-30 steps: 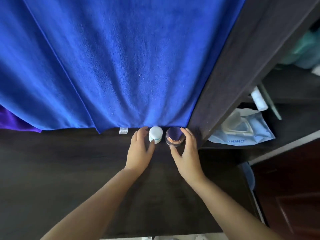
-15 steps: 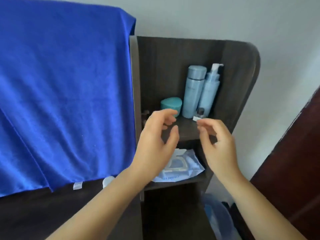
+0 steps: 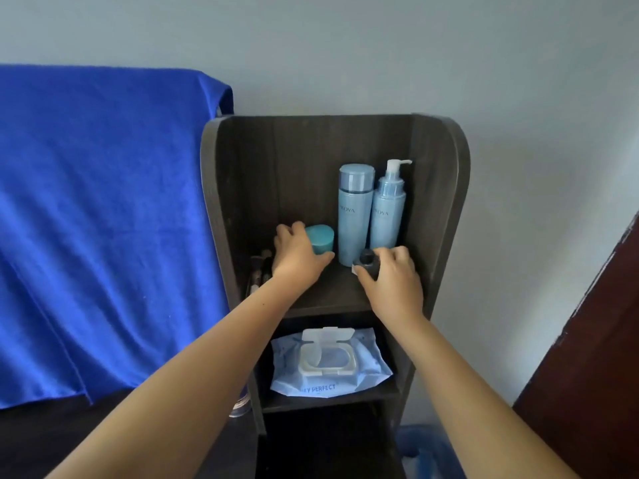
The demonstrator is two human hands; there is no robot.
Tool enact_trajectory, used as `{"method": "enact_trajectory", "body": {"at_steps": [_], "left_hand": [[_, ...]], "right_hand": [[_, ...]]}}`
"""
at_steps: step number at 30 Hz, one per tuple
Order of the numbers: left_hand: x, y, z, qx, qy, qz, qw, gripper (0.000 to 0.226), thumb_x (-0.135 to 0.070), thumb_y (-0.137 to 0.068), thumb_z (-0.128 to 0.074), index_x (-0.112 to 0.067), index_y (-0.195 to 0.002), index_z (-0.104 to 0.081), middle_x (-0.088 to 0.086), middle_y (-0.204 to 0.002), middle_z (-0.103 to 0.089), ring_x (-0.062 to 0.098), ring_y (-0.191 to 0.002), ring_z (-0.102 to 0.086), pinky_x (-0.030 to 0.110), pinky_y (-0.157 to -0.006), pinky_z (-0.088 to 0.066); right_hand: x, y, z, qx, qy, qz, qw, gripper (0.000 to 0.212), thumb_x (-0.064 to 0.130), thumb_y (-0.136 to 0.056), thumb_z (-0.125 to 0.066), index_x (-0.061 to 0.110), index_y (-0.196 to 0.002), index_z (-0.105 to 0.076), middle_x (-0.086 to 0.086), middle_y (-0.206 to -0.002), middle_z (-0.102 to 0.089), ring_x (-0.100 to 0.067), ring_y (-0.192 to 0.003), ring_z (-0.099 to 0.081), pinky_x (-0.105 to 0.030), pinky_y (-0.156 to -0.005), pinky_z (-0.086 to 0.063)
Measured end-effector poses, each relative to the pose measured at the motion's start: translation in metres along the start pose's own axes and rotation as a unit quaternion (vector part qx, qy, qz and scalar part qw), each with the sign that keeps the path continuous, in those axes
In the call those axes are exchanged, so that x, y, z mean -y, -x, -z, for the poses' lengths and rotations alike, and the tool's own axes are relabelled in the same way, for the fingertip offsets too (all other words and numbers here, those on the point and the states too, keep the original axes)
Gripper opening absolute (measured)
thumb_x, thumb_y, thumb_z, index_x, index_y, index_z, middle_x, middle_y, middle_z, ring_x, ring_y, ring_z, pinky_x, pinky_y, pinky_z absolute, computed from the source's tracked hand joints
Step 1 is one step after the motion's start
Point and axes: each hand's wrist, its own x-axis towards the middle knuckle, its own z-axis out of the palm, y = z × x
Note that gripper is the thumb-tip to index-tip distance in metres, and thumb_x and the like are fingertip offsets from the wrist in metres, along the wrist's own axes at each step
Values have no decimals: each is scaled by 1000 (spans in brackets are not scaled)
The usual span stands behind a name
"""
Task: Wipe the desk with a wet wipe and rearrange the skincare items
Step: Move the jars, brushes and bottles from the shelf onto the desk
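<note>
On the upper shelf point(image 3: 321, 299) of a dark side unit stand a teal jar point(image 3: 321, 238), a tall pale-blue bottle point(image 3: 354, 216) and a pale-blue pump bottle point(image 3: 387, 216). My left hand point(image 3: 297, 257) wraps around the teal jar from its left and front. My right hand point(image 3: 390, 281) grips a small dark-capped bottle point(image 3: 367, 260) in front of the pump bottle. A blue pack of wet wipes point(image 3: 328, 364) with its white lid flipped up lies on the shelf below.
A big blue towel point(image 3: 103, 219) hangs at the left over the dark desk point(image 3: 41, 440). Several makeup brushes point(image 3: 259, 271) lean in the upper shelf's left corner. A dark red door point(image 3: 594, 357) stands at the right, and a blue bag point(image 3: 428, 451) lies on the floor.
The view swung from the two jars on the desk to the side shelf. Both hands left those jars, reached up and closed on the teal jar and the small dark-capped bottle.
</note>
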Motion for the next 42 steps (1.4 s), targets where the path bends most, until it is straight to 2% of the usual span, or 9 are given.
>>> {"method": "enact_trajectory", "body": {"at_steps": [6, 11, 14, 18, 22, 26, 30, 34, 42], "left_hand": [[-2, 11, 11, 39, 15, 2, 999, 64, -33, -80, -68, -10, -129, -32, 17, -128, -42, 32, -113, -47, 38, -88, -42], [1, 56, 36, -9, 120, -79, 990, 67, -30, -74, -74, -16, -128, -37, 9, -123, -48, 23, -107, -51, 32, -89, -44], [18, 104, 63, 39, 197, -117, 973, 60, -29, -71, -76, -27, -120, -41, -5, -113, -52, 12, -100, -53, 20, -81, -45], [67, 165, 93, 123, 279, -122, 944, 58, -26, -68, -80, -41, -112, -45, -19, -107, -55, 3, -97, -58, 21, -82, -52], [143, 199, 101, 180, 260, -57, 947, 62, -37, -61, -77, -45, -114, -45, -22, -109, -56, 1, -103, -56, 13, -85, -47], [247, 200, 59, 163, 149, 56, 974, 63, -37, -60, -76, -39, -114, -43, -10, -112, -52, 11, -101, -56, 24, -83, -48], [317, 193, 2, 152, 60, 122, 979, 66, -30, -71, -75, -23, -127, -39, -1, -117, -45, 21, -107, -51, 35, -86, -45], [338, 179, -43, 159, 46, 114, 980, 69, -34, -74, -72, -21, -131, -35, 2, -122, -43, 23, -112, -49, 40, -83, -49], [350, 150, -74, 144, 85, 115, 979, 70, -27, -78, -70, -15, -135, -31, 7, -130, -39, 25, -120, -43, 37, -77, -44]], "right_hand": [[-4, 7, 7, 15, -57, 19, 998, 35, 33, -85, -62, 14, -114, -56, -10, -107, -59, -29, -101, -56, -44, -81, -49], [3, 40, 34, -13, -218, 43, 975, 31, 33, -81, -65, 17, -107, -59, 8, -95, -53, -8, -88, -56, -21, -73, -44], [10, 75, 44, 1, -277, 92, 957, 39, 45, -78, -65, 21, -108, -57, 11, -96, -55, -1, -85, -56, -10, -70, -45], [20, 133, 21, 58, -308, 116, 942, 30, 46, -79, -61, 34, -106, -52, 20, -101, -55, -3, -85, -56, -9, -67, -46], [40, 191, -36, 194, -303, 76, 930, 30, 45, -76, -61, 55, -101, -50, 21, -94, -54, -3, -73, -55, -11, -57, -42], [51, 232, -113, 282, -272, 14, 920, 26, 27, -78, -71, 30, -101, -59, 9, -91, -54, -7, -79, -56, -11, -59, -39], [60, 254, -180, 287, -218, -64, 930, 29, 18, -82, -69, 10, -108, -59, 1, -96, -51, -3, -75, -55, -10, -70, -44], [68, 257, -224, 281, -158, -119, 939, 33, 18, -85, -65, 7, -114, -56, -8, -112, -53, -22, -90, -62, -35, -83, -52], [79, 254, -265, 238, -73, -161, 955, 36, 17, -86, -63, 8, -118, -51, -13, -119, -53, -31, -104, -61, -45, -85, -53]]}}
